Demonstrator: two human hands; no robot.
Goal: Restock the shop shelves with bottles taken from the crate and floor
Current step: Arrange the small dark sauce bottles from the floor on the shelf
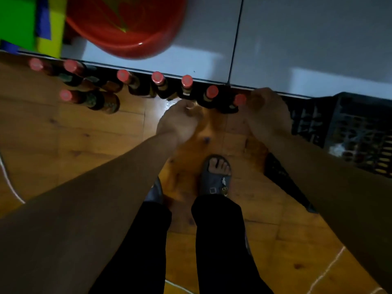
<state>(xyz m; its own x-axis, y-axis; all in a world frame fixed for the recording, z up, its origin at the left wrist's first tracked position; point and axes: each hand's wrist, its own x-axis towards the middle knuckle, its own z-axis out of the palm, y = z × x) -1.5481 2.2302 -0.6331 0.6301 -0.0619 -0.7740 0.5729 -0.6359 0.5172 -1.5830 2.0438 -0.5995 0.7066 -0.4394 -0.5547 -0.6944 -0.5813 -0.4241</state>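
bottles (158, 81) line ledge (212, 49); crate (350, 128) right; left floor (42, 134) free

Small shop interior: identical red-capped bottles (157, 78) stand in a row on the wood-patterned floor (63, 134) beside a black plastic crate (350, 128), along a white surface (297, 39) bearing a red basin (127, 28).

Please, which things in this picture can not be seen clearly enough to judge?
Head view only:
1. Whether the right hand grips the bottle beside it: the back of the hand hides its fingers.
2. Whether the left hand holds anything: dim and blurred.
3. Labels of the other bottles: motion blur makes them unreadable.
4. What is in the crate: too dark, and the right edge cuts it off.
5. The red basin: cut off by the top edge.
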